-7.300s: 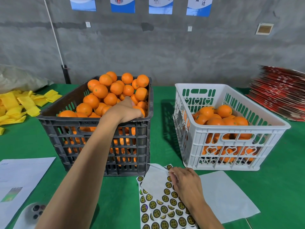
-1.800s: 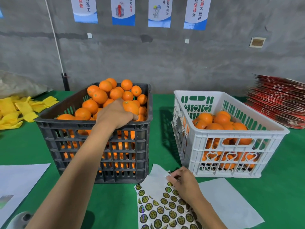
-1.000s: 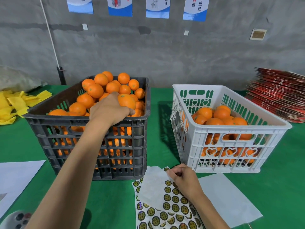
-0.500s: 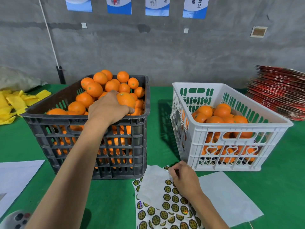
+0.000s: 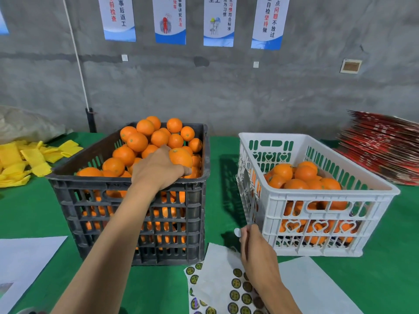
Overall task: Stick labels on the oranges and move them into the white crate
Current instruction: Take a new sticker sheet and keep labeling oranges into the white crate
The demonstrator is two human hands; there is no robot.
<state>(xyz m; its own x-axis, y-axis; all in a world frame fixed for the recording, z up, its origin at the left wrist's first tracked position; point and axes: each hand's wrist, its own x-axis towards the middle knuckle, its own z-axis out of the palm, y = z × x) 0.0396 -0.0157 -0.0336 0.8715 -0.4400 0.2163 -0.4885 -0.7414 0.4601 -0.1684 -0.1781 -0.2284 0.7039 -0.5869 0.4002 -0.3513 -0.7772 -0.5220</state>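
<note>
A black crate [image 5: 127,200] heaped with oranges stands left of centre. My left hand [image 5: 158,168] reaches into it and grips one orange [image 5: 180,157] at the crate's near right corner. The white crate [image 5: 317,196] on the right holds several oranges [image 5: 297,184]. In front of it my right hand [image 5: 254,245] is raised above the sticker sheet [image 5: 235,291] and pinches a small round label [image 5: 237,232] between thumb and finger, its pale back showing. The sheet lies on the green table with a bare patch where labels were peeled.
White backing paper [image 5: 317,286] lies under the sheet at the front right. More white paper [image 5: 20,264] is at the front left. Yellow foam nets [image 5: 25,159] lie far left. A stack of red cartons [image 5: 385,146] sits far right. A grey wall with posters stands behind.
My right hand has lifted off the sticker sheet with a peeled label pinched in its fingers. My left hand keeps its grip on the orange in the black crate.
</note>
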